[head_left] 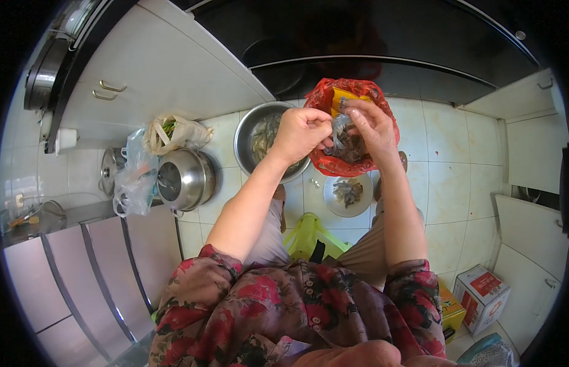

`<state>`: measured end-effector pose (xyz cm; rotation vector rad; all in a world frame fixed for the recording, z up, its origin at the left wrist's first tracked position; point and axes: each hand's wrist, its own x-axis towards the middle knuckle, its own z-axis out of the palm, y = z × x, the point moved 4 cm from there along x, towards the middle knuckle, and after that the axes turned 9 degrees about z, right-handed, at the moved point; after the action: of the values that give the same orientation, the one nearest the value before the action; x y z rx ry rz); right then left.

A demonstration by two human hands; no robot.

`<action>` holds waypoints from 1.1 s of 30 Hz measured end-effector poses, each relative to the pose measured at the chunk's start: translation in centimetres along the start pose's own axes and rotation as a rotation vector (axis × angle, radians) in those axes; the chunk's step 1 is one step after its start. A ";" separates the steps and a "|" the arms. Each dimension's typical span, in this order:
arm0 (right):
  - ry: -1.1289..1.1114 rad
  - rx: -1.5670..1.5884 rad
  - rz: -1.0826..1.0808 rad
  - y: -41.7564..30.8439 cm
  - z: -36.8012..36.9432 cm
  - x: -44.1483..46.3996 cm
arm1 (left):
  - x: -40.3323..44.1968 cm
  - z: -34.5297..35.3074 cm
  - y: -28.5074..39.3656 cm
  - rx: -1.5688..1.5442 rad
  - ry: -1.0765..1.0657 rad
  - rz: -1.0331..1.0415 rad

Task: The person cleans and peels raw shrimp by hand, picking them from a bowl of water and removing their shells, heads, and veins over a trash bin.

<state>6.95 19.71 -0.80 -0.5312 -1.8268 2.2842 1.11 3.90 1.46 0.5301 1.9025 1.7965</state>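
My left hand is over the right edge of a metal basin, its fingers pinched together on something too small to make out. My right hand is above a bin or container lined with a red plastic bag, fingers bent and close to the left hand. Between the hands, inside the red bag, lie a clear plastic piece, dark scraps and a yellow packet. Greyish, wet-looking pieces are in the basin. Below the red bag, a white plate on the floor holds small grey pieces.
A green plastic stool is between my legs. At the left are a steel pot, a clear plastic bag and a cloth-like bag with greens. Boxes stand at the lower right, beside white cabinets.
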 end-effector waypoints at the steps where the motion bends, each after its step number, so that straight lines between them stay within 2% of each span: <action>1: -0.001 0.000 0.001 0.3 -0.6 0.2 | 0.0 -0.1 0.1 0.068 0.054 0.057; 2: 0.064 -0.039 0.021 0.5 -1.6 0.3 | -0.1 0.0 0.0 0.068 0.054 0.057; 4: 0.136 -0.050 0.047 0.0 -1.9 0.0 | -0.3 -0.4 1.2 0.585 0.189 0.329; 5: 0.135 -0.050 0.047 -0.3 -1.6 -0.3 | -0.3 -0.3 1.1 0.585 0.191 0.329; 7: -0.082 -0.063 0.282 0.5 -0.2 -0.9 | -0.6 0.4 2.3 0.871 0.229 0.617; 8: -0.155 -0.010 0.392 0.9 0.6 -1.3 | -0.7 0.8 2.4 0.869 0.226 0.617; 9: -0.152 -0.009 0.394 1.4 0.9 -1.3 | -1.0 1.4 2.4 0.925 0.194 0.626; 10: -0.196 0.156 0.412 2.3 1.3 -1.2 | -1.2 1.9 2.4 0.982 0.162 0.635; 11: -0.239 0.320 0.427 2.8 1.8 -1.1 | -1.2 2.2 2.2 0.982 0.161 0.635; 13: -0.191 0.383 0.440 3.1 1.9 -1.0 | -1.4 2.8 2.3 0.900 0.155 0.723; 17: -0.196 0.370 0.372 3.1 1.5 -0.9 | -1.1 2.5 2.1 0.770 0.109 0.634; 22: -0.166 0.225 0.327 2.7 1.4 -1.2 | -1.1 2.7 2.0 0.811 0.096 0.656; 24: -0.161 0.149 0.208 2.2 1.7 -1.2 | -1.1 2.6 2.1 0.808 0.102 0.665; 27: -0.150 0.099 0.179 1.4 2.2 -1.5 | -1.2 2.3 2.1 0.837 0.117 0.618; 30: -0.143 0.122 0.175 1.1 2.5 -1.7 | -1.0 1.9 2.6 0.794 0.175 0.535; 32: -0.145 0.137 0.152 1.0 2.5 -1.6 | -0.9 1.1 1.9 0.408 0.284 0.250; 33: -0.145 0.152 0.129 0.9 2.5 -1.6 | -0.9 1.0 1.7 0.408 0.284 0.249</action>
<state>7.57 16.64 -0.97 -0.4841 -1.7062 2.5846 2.33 4.32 3.22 0.7074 2.5225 1.7039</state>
